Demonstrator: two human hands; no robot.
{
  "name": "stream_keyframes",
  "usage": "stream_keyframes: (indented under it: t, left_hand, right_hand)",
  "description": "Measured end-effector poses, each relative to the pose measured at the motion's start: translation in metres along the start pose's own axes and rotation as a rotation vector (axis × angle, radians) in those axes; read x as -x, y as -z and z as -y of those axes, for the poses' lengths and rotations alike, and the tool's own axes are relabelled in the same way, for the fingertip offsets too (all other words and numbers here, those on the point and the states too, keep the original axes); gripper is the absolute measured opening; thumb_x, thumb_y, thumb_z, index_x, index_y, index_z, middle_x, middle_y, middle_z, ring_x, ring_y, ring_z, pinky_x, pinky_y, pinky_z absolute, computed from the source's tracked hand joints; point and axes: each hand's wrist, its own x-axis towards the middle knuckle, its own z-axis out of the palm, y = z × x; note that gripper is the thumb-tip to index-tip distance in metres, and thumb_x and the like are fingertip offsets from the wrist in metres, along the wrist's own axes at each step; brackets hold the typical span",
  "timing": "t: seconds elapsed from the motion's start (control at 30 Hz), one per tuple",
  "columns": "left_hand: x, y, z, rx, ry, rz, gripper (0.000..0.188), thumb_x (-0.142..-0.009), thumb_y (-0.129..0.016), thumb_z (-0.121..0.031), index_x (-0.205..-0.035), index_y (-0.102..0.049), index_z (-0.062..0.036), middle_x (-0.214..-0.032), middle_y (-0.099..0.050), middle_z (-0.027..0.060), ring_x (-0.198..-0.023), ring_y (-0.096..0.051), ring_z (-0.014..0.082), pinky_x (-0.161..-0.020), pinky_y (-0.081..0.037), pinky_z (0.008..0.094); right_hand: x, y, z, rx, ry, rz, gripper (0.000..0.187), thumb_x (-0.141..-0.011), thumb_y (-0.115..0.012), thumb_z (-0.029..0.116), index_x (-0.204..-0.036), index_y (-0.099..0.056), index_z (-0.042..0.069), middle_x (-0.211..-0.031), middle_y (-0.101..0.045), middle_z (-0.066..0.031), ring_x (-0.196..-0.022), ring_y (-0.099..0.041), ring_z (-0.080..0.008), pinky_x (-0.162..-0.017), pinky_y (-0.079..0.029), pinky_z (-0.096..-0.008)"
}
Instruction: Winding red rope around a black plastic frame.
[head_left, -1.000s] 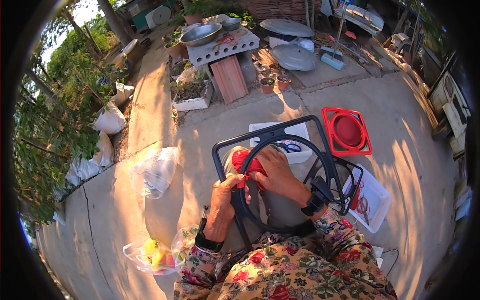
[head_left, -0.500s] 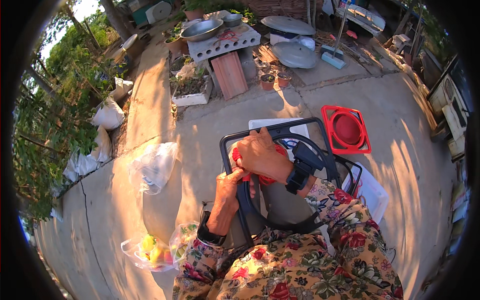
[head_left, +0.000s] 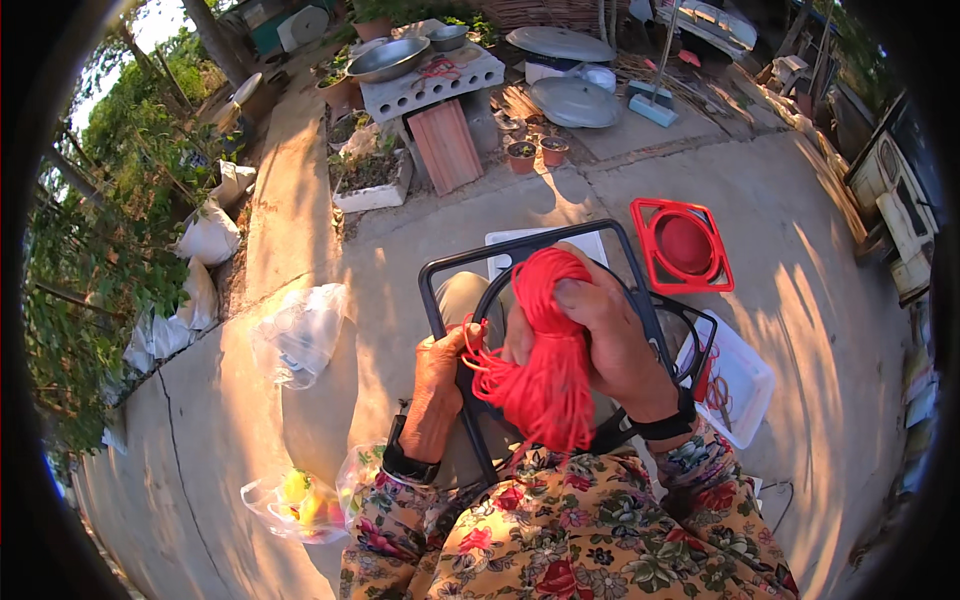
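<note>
A thick bundle of red cord [head_left: 550,375], bound round its upper part, is gripped by my right hand [head_left: 632,345], thumb across its front. It hangs above a black square frame [head_left: 468,260] with a round inner ring, which rests across my lap. At the left bar of the frame, my left hand [head_left: 437,375] is closed, pinching red strands between thumb and finger. Loose loops run from that pinch toward the bundle. The bundle hides part of the ring and some of my right fingers.
On the right lie a red square frame with a round centre [head_left: 687,245] and a white tray [head_left: 745,390] holding scissors [head_left: 717,393]. Clear plastic bags [head_left: 300,335] lie left, one with yellow things inside [head_left: 300,495]. A perforated slab [head_left: 435,90] bearing metal basins stands ahead.
My right hand has lifted from the frame's left bar and moved right, turning and bringing the red cord bundle up into view. My left hand stays near the bar, holding strands.
</note>
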Motion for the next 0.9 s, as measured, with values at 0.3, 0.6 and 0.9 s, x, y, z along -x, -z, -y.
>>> stream_keyframes:
  t: [0.3,0.6,0.9]
  left_hand:
    - [0.007,-0.004,-0.006,-0.084,0.135,0.067,0.026,-0.086,-0.069,-0.020,-0.102,-0.065,-0.0008,-0.072,-0.064,0.0105,-0.055,-0.061,0.0215,-0.051,-0.054,0.0336]
    - [0.001,-0.002,-0.009,-0.089,0.202,0.012,0.033,-0.089,-0.070,-0.033,-0.098,-0.064,-0.0024,-0.071,-0.064,0.0129,-0.052,-0.063,0.0236,-0.047,-0.054,0.0357]
    - [0.000,-0.002,-0.008,-0.029,0.181,0.018,0.027,-0.088,-0.070,-0.029,-0.095,-0.063,-0.0036,-0.071,-0.064,0.0141,-0.052,-0.063,0.0239,-0.048,-0.056,0.0361]
  right_hand:
    - [0.106,0.054,0.002,0.282,-0.356,-0.341,0.024,-0.092,-0.063,0.023,-0.101,-0.051,0.004,-0.075,-0.059,-0.0058,-0.062,-0.057,-0.0106,-0.057,-0.047,-0.0253]
    - [0.092,0.087,-0.019,0.409,-0.403,-0.370,0.031,-0.092,-0.067,0.028,-0.103,-0.053,0.002,-0.084,-0.059,-0.0047,-0.067,-0.059,-0.0106,-0.062,-0.049,-0.0244]
    - [0.008,0.107,-0.055,1.131,-0.126,-0.295,0.042,-0.083,-0.072,0.036,-0.101,-0.064,-0.002,-0.085,-0.066,-0.0146,-0.080,-0.065,-0.0250,-0.074,-0.050,-0.0378]
